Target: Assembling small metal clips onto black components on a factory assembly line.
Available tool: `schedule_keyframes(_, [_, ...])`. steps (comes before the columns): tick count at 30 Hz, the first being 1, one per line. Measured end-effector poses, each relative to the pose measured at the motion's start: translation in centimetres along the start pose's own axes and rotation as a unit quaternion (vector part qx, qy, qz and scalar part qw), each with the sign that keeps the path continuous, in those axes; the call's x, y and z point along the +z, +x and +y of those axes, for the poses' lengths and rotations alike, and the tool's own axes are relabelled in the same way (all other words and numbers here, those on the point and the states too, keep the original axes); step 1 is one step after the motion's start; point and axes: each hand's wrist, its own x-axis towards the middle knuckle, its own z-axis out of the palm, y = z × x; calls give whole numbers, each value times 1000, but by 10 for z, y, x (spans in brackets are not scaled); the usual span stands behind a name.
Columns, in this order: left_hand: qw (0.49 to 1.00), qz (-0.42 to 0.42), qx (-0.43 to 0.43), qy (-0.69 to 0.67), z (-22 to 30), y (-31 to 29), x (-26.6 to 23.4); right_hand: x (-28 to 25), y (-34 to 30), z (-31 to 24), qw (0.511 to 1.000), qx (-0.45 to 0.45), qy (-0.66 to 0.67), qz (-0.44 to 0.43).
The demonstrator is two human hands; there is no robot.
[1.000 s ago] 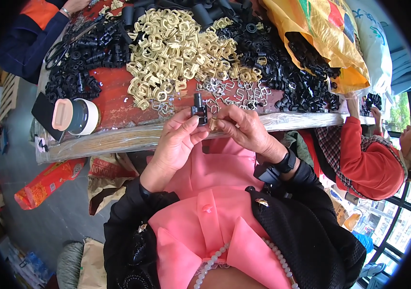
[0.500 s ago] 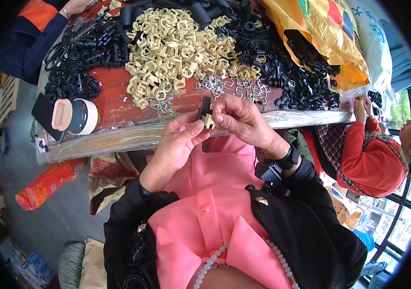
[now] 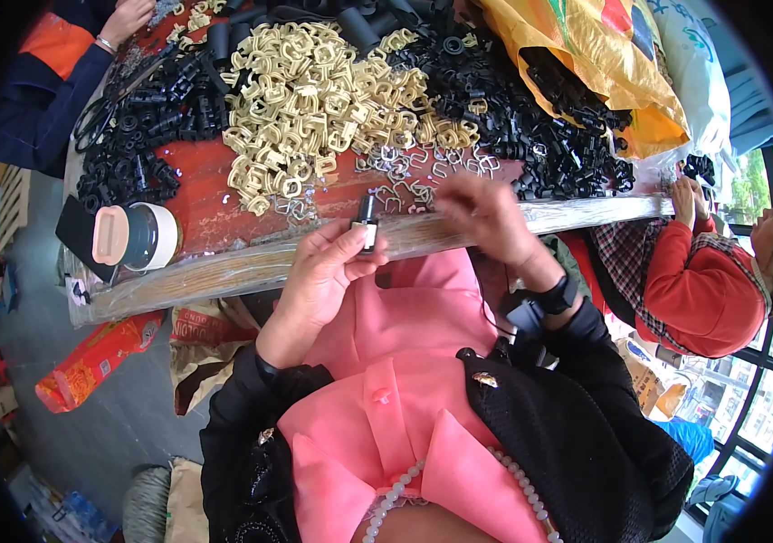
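In front of me, at the table's near edge, my left hand [image 3: 325, 270] pinches a small black plastic fitting [image 3: 367, 210]. A pale beige piece [image 3: 369, 237] shows on its lower part, between thumb and fingers. My right hand [image 3: 493, 222] is apart from it, over the table edge near the bent silver wire clips [image 3: 412, 194]. Motion blurs its fingers, so whether they hold anything does not show. Beyond lies a big pile of beige plastic clips [image 3: 300, 100]. Heaps of black plastic fittings [image 3: 554, 149] flank it.
At left, a cup with a pink lid [image 3: 111, 235] stands beside a dark flat object [image 3: 77, 228]. A yellow bag [image 3: 586, 63] spills black parts at right. One co-worker's sleeve [image 3: 47, 109] reaches in at far left; another person in red [image 3: 699, 290] sits at right.
My right hand has left the fitting and moved right, toward the wire clips. My left hand keeps the fitting, now slightly lower and to the left. The view has shifted a little.
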Motion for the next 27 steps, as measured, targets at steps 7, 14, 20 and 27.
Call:
schedule_keyframes(7, [1000,18,16,-7,1,3,1,-73,0,58,958,101,-225,145])
schedule_keyframes(14, [999,33,31,-23,-1,3,1,-70,33,112,918,94,-360,135])
schedule_keyframes(20, [999,36,29,-26,0,5,1,-68,28,106,928,56,-333,156])
schedule_keyframes(27, [998,47,40,-3,-1,4,7,-48,16,42,994,104,9,31])
